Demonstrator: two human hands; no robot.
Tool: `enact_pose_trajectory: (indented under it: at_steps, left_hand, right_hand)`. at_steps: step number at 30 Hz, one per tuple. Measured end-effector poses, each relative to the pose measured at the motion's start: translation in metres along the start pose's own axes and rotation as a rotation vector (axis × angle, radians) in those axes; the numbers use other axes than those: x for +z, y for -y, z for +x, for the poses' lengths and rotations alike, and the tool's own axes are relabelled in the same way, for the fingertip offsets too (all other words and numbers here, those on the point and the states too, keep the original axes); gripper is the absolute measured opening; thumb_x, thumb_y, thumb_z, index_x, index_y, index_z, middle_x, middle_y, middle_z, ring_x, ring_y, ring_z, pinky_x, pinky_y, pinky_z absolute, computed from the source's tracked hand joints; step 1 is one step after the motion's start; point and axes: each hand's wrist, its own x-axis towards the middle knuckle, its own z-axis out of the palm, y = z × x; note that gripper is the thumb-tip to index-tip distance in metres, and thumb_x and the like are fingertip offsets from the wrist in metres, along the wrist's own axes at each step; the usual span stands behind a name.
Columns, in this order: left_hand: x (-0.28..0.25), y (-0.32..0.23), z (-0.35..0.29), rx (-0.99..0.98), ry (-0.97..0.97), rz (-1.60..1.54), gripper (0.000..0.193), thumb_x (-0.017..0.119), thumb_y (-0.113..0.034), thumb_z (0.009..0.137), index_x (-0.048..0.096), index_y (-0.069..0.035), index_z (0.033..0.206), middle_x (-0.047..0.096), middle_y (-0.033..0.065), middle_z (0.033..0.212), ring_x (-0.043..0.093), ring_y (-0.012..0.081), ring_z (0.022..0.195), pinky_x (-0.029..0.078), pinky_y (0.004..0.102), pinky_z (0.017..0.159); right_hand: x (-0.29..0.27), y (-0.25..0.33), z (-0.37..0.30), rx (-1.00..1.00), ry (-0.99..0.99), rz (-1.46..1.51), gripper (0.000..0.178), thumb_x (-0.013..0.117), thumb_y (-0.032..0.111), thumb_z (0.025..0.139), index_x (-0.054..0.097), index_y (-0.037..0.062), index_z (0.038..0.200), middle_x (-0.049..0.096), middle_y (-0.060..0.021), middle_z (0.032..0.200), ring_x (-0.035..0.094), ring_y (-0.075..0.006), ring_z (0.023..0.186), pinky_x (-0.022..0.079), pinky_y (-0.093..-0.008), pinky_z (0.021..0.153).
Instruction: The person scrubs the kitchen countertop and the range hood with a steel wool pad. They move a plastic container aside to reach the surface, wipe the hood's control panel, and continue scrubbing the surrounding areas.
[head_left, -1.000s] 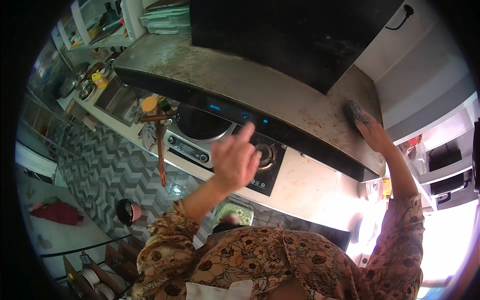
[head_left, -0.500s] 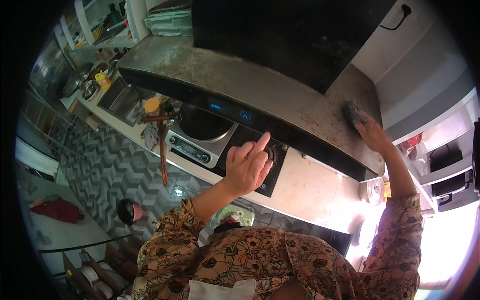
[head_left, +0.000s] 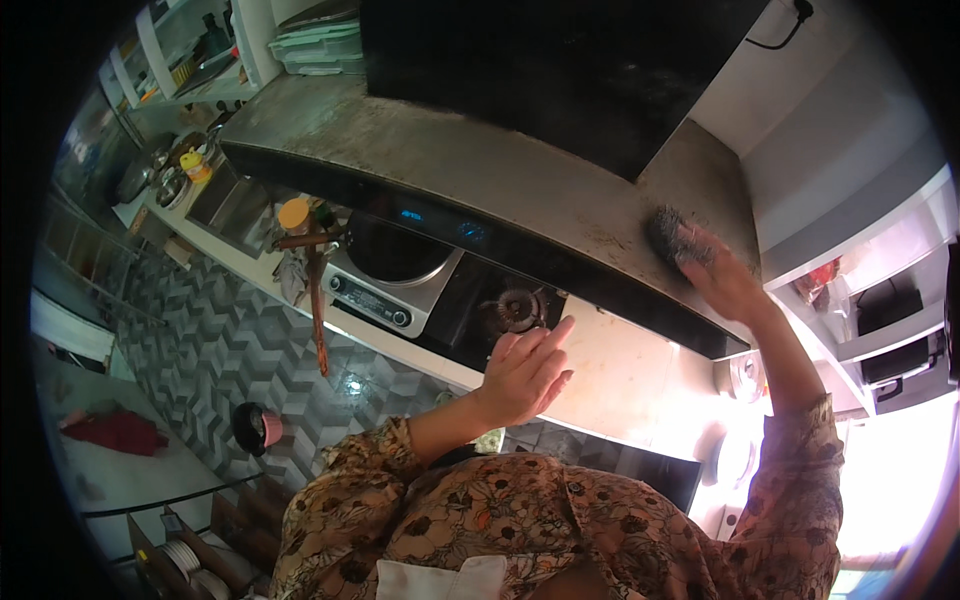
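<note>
A wire scourer (head_left: 664, 234) is sitting under the right hand (head_left: 720, 275), fingers loosely gripping, near the range hood's (head_left: 540, 165) right edge; the left hand (head_left: 524, 376) is hanging empty, half-open.

1. The right hand (head_left: 722, 278), slightly blurred, holds a dark scourer (head_left: 662, 240) against the stained hood top (head_left: 450, 135), near its right end.
2. The left hand (head_left: 525, 376) is empty, fingers loosely bent, and appears in front of the counter (head_left: 610, 375) edge.
3. Below the hood's blue-lit front lie a burner (head_left: 519, 310) and, to its left, a steel cooker (head_left: 365, 303).
4. Farther left are an orange-lidded jar (head_left: 294, 216), a sink (head_left: 222, 205) and a yellow bottle (head_left: 195, 168).
5. Green boxes (head_left: 320, 50) sit stacked beside the black hood panel (head_left: 540, 70).
</note>
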Motion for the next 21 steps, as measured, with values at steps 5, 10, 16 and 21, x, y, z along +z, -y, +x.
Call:
enact_pose_trajectory:
  at_steps: [5, 10, 16, 21]
  left_hand:
    - [0.001, 0.002, 0.017, -0.011, -0.034, 0.042, 0.034, 0.067, -0.018, 0.074, 0.047, -0.003, 0.098, 0.05, 0.019, 0.125, 0.047, 0.0247, 0.096, 0.035, 0.0362, 0.076]
    - [-0.002, 0.01, 0.009, -0.049, -0.05, 0.083, 0.037, 0.065, -0.019, 0.077, 0.045, -0.002, 0.103, 0.05, 0.02, 0.124, 0.047, 0.0265, 0.096, 0.035, 0.0369, 0.076]
    - [0.008, 0.005, 0.022, -0.043, -0.05, 0.037, 0.045, 0.069, -0.016, 0.072, 0.043, -0.002, 0.107, 0.046, 0.0231, 0.127, 0.047, 0.0278, 0.097, 0.035, 0.0376, 0.079]
    - [0.01, 0.003, 0.015, -0.092, -0.028, 0.041, 0.047, 0.069, -0.017, 0.072, 0.042, -0.002, 0.107, 0.045, 0.0239, 0.128, 0.047, 0.0287, 0.097, 0.035, 0.0387, 0.079]
  right_hand:
    - [-0.013, -0.035, 0.049, 0.397, 0.119, -0.015, 0.039, 0.048, 0.035, 0.087, 0.056, 0.0063, 0.112, 0.044, -0.0219, 0.129, 0.046, -0.0356, 0.114, 0.035, -0.0404, 0.098]
    - [-0.006, -0.026, -0.001, 0.277, 0.014, 0.04, 0.042, 0.048, 0.034, 0.087, 0.052, 0.0074, 0.12, 0.049, -0.0241, 0.123, 0.046, -0.0394, 0.113, 0.036, -0.041, 0.097]
    - [0.001, -0.018, 0.006, 0.076, -0.059, 0.06, 0.046, 0.05, 0.031, 0.086, 0.049, 0.0079, 0.126, 0.046, -0.0245, 0.126, 0.043, -0.038, 0.117, 0.034, -0.0388, 0.099]
    - [-0.008, 0.008, -0.007, 0.175, -0.013, 0.04, 0.046, 0.052, 0.029, 0.085, 0.049, 0.0067, 0.125, 0.044, -0.0235, 0.128, 0.042, -0.0377, 0.118, 0.033, -0.0394, 0.1]
